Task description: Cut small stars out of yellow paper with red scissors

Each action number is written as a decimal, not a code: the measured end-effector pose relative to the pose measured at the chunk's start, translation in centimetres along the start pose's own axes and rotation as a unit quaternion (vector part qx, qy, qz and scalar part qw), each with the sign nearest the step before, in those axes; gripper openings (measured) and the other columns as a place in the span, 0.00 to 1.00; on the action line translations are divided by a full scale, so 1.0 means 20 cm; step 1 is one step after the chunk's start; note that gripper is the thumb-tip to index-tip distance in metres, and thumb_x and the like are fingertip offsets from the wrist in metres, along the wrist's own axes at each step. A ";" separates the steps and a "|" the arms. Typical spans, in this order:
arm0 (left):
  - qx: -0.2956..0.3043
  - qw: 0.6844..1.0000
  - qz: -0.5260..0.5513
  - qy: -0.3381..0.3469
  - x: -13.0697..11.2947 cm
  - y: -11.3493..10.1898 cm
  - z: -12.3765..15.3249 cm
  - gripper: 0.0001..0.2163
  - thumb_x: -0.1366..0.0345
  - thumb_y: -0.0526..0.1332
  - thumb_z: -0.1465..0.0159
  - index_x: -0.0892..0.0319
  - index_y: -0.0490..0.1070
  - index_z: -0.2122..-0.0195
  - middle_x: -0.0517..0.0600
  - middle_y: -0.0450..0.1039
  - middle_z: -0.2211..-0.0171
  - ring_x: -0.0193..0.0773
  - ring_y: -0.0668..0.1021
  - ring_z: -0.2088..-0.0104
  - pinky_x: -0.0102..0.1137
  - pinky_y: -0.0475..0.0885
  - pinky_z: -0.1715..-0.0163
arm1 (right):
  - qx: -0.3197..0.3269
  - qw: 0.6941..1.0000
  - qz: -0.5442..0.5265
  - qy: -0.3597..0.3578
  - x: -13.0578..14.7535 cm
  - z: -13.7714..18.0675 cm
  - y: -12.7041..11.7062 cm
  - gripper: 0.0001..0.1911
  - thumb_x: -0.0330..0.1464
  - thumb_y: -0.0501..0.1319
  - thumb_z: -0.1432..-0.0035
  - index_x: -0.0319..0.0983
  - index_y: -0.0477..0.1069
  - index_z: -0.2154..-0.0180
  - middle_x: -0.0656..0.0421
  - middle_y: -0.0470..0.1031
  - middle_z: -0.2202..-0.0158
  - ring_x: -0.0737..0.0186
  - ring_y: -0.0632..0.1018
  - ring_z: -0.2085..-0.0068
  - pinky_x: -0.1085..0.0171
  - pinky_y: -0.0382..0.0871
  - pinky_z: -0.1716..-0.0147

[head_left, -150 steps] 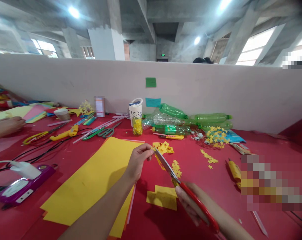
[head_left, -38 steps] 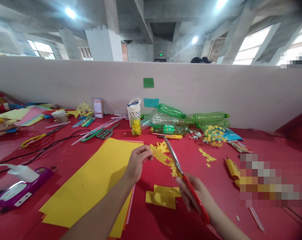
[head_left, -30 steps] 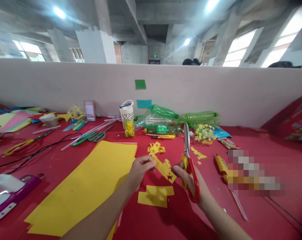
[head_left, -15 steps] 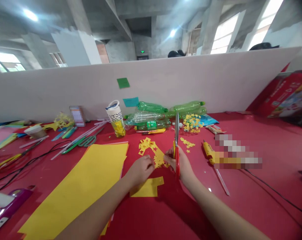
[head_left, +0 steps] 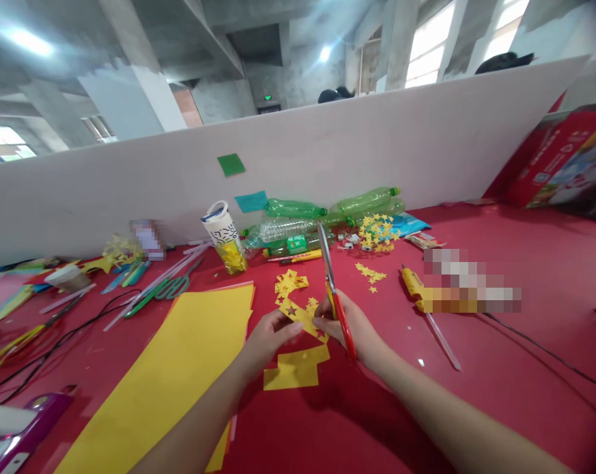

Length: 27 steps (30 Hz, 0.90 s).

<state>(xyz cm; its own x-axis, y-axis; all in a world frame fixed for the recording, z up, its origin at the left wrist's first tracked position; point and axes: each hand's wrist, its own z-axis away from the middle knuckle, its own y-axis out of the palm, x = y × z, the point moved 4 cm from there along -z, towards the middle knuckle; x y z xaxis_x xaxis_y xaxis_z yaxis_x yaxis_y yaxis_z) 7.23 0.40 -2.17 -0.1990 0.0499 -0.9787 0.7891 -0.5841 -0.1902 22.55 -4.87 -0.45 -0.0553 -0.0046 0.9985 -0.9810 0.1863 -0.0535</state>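
My left hand pinches one end of a yellow paper strip with star-shaped holes. My right hand is closed on red-handled scissors, blades pointing up and away, while its fingertips also touch the strip's other end. Both hands hover just above the red table. A yellow paper offcut lies right below them. A large yellow sheet lies to the left.
Green plastic bottles, a patterned cup and yellow cut-out stars sit by the white partition. A yellow glue gun lies to the right, green scissors and cables to the left, a purple device at bottom left.
The scissors stopped cutting and swung upright. My right hand came in to meet the left on the strip. The view has turned right and tilted.
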 end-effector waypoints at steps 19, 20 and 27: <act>-0.233 0.954 0.178 0.064 0.02 -0.19 0.03 0.10 0.61 0.60 0.44 0.61 0.65 0.77 0.42 0.65 0.83 0.27 0.65 0.82 0.24 0.59 0.80 | 0.098 0.981 0.166 -0.030 0.04 0.07 0.01 0.17 0.45 0.57 0.45 0.41 0.55 0.73 0.67 0.56 0.77 0.69 0.61 0.76 0.70 0.55 0.77; -0.250 0.944 0.203 0.071 0.03 -0.20 0.03 0.10 0.61 0.61 0.44 0.61 0.66 0.77 0.42 0.66 0.82 0.27 0.65 0.81 0.24 0.59 0.80 | 0.124 0.970 0.207 -0.032 0.05 0.08 0.02 0.16 0.46 0.56 0.45 0.41 0.56 0.72 0.67 0.58 0.76 0.69 0.61 0.76 0.70 0.56 0.76; -0.353 0.881 0.308 0.069 0.03 -0.28 0.06 0.08 0.62 0.63 0.48 0.61 0.66 0.74 0.43 0.68 0.79 0.27 0.69 0.79 0.23 0.61 0.79 | 0.161 0.879 0.449 0.004 0.02 0.12 0.06 0.23 0.52 0.52 0.45 0.40 0.58 0.77 0.63 0.63 0.81 0.68 0.61 0.80 0.69 0.48 0.81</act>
<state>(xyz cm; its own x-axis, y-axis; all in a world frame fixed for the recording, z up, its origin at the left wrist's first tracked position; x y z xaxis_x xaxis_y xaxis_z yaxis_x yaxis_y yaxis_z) 2.08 2.72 -1.71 0.4266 0.0254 -0.9041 0.8975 0.1118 0.4266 20.82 -7.07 -0.18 -0.8336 0.0092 0.5522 -0.5450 -0.1759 -0.8198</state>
